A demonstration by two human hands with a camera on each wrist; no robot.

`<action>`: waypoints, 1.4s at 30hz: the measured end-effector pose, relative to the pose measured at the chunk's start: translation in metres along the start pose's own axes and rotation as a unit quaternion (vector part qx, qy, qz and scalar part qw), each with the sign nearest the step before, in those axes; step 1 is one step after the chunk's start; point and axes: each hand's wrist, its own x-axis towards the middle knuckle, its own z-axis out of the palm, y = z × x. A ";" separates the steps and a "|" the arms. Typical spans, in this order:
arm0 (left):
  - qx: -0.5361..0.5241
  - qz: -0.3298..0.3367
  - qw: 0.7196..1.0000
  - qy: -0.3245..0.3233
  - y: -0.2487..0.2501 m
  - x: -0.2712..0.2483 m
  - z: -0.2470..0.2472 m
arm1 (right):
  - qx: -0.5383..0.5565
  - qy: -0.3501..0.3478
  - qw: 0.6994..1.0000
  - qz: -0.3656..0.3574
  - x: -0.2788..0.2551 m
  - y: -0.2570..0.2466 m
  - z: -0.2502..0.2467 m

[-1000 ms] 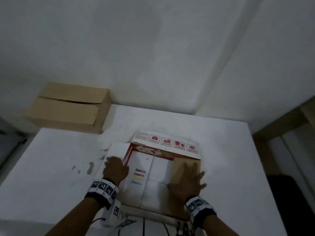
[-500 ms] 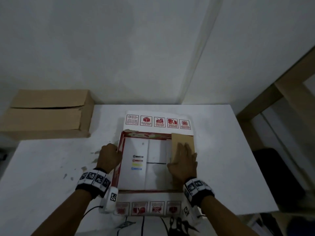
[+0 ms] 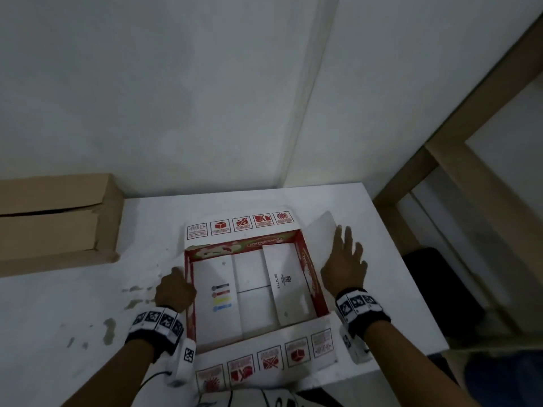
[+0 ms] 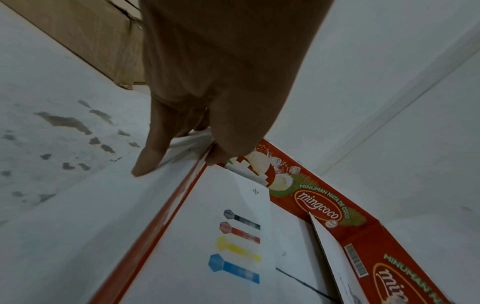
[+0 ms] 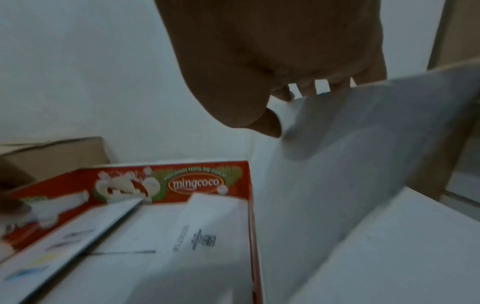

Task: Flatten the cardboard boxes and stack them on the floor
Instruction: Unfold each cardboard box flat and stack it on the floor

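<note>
the red-and-white box [image 3: 252, 289] stands open on the white desk [image 3: 58, 304]. the left hand [image 3: 174, 290] pinches its left wall, thumb inside. the right hand [image 3: 343, 264], fingers straight, presses its right flap [image 3: 320, 230] outward. farther left sits a brown box [image 3: 55, 218].

Head view looks steeply down from above the near edge of the white desk [image 3: 73, 289], facing the wall corner. Left wrist view sits close over the left wall of the open red-and-white printed cardboard box [image 4: 324, 209]. Right wrist view, blurred, close by its right flap. All three share the box interior [image 3: 252, 289]; the plain brown cardboard box [image 3: 53, 218] at the far left corner appears in each.
</note>
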 end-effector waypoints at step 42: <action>-0.812 -0.149 0.560 -0.063 0.186 -0.024 -0.001 | 0.167 -0.108 0.965 -0.170 0.017 0.014 -0.064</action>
